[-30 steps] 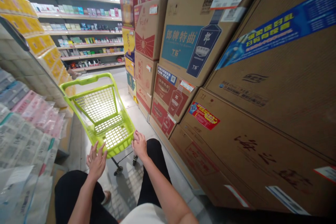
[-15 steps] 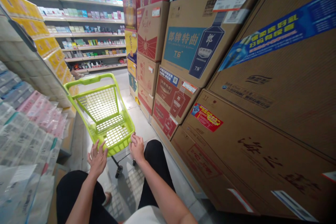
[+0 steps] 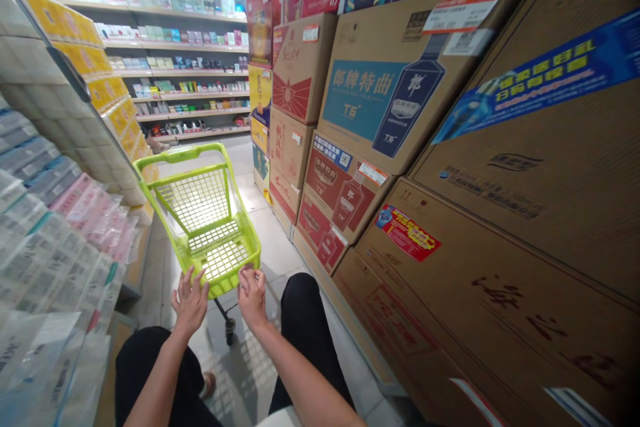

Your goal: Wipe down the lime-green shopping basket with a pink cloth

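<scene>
A lime-green plastic shopping cart [image 3: 233, 278] with a mesh basket stands in front of me between my knees and the aisle. My left hand [image 3: 191, 303] lies at the left part of its near rim, fingers spread and fingertips against the plastic. At the right part of that same rim is my right hand [image 3: 253, 293], its fingers curled in at the edge. The fingertips of the right hand are partly hidden. No goods show inside the basket. A dark caster wheel [image 3: 230, 331] shows below the cart.
Stacked cardboard cartons [image 3: 357, 100] wall the right side closely. To the left lie plastic-wrapped packs [image 3: 65, 240] on a low platform, with yellow packages [image 3: 103, 90] behind. Shelves of small goods [image 3: 190, 73] cross the far end. A tiled floor [image 3: 250, 180] runs between.
My right hand has shifted left along the cart's near rim, its fingers more curled. The left hand keeps its place at the rim. The whole view has swung slightly.
</scene>
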A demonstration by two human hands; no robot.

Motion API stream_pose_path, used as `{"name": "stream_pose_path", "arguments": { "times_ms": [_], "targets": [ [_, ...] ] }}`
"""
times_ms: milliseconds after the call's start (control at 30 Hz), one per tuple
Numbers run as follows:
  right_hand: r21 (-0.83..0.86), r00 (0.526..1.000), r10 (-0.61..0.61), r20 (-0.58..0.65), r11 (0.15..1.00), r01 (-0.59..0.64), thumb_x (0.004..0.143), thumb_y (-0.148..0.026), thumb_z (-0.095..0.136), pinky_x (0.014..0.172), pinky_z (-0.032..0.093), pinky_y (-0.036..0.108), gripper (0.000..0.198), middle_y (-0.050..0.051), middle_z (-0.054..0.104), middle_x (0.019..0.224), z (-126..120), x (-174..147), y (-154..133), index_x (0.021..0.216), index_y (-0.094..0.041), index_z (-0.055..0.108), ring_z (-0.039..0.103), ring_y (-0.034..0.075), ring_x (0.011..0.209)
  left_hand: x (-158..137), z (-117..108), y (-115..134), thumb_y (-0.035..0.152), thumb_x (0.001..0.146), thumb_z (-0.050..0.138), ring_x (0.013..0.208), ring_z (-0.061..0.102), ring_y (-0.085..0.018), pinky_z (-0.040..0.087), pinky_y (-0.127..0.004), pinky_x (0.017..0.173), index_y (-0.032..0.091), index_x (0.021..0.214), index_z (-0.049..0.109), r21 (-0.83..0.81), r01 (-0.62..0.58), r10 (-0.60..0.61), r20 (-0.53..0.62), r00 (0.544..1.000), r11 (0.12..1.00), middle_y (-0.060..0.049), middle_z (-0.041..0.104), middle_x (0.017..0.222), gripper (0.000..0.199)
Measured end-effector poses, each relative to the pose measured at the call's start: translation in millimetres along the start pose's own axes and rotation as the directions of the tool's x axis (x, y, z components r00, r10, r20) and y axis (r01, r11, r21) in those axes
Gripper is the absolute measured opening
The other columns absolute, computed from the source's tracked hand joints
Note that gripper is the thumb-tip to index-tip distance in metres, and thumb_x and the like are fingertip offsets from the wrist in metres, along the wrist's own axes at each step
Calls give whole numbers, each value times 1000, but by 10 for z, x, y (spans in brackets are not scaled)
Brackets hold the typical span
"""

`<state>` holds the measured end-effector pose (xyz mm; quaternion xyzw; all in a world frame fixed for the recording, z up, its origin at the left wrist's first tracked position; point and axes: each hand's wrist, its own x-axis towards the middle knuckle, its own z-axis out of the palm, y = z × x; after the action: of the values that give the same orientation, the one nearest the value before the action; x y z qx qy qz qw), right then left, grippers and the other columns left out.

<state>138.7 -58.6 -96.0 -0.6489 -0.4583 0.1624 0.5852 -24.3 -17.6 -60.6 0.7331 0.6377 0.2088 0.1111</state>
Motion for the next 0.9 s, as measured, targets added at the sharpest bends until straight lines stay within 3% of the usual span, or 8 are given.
{"name": "stream_pose_path", "arguments": {
  "times_ms": [133,233,367,500,633,700,767,900],
  "targets": [
    [-10,994,22,-103,1000,-23,78,-7,46,104,42,39,47,9,52,118,-185,129,-9,119,-23,62,48,21,115,56,-86,-111,48,96,24,146,20,-26,13,-60,117,30,142,39,-86,-50,52,19,998,995,-8,26,156,51],
    [-60,990,-20,-143,998,11,84,-12,46,107,39,43,45,12,51,126,-278,318,-36,126,-21,58,43,23,121,167,-161,-201,51,95,25,147,21,-27,21,-59,116,26,145,35,-202,-2,-7,-46,999,979,-13,15,159,57],
    [-115,987,-101,-125,990,87,92,-14,40,107,40,44,42,15,48,128,-144,216,-79,130,-19,57,44,23,125,315,-163,-281,49,96,23,148,17,-23,21,-46,120,22,144,39,-306,14,-28,-43,999,952,-9,14,161,58],
    [-125,975,-223,9,967,223,92,-12,41,108,40,43,39,12,53,121,-64,8,-37,125,-23,60,46,22,125,341,-147,-325,47,95,28,148,20,-22,24,-40,120,22,144,41,-290,16,-32,-51,998,957,-7,17,162,57],
    [-146,982,-128,-141,984,107,94,-16,39,107,40,44,37,13,52,123,-164,128,66,124,-20,59,47,22,125,296,-230,-300,49,92,35,147,23,-24,30,-41,117,22,144,41,-227,-15,10,-23,1000,974,-7,20,161,58],
    [-155,975,-97,-202,986,66,94,-17,38,106,41,46,36,15,53,124,-158,163,71,124,-17,59,47,23,124,272,-281,-242,53,92,35,143,32,-27,37,-44,112,22,145,39,-179,24,-19,29,999,984,-9,18,161,62],
    [-159,980,-122,-154,982,97,93,-15,39,106,42,46,36,15,54,123,-92,76,25,123,-17,59,47,23,125,252,-314,-171,56,91,33,136,43,-30,44,-47,105,21,146,37,-131,62,-55,62,997,989,-12,17,161,65],
    [-111,948,-284,141,947,301,87,-8,45,107,42,42,41,9,56,125,21,-257,-75,121,-25,60,48,21,125,231,-330,-129,57,91,32,133,47,-30,49,-44,97,22,147,34,-100,52,-47,52,998,994,-12,17,161,66]
  ]
}}
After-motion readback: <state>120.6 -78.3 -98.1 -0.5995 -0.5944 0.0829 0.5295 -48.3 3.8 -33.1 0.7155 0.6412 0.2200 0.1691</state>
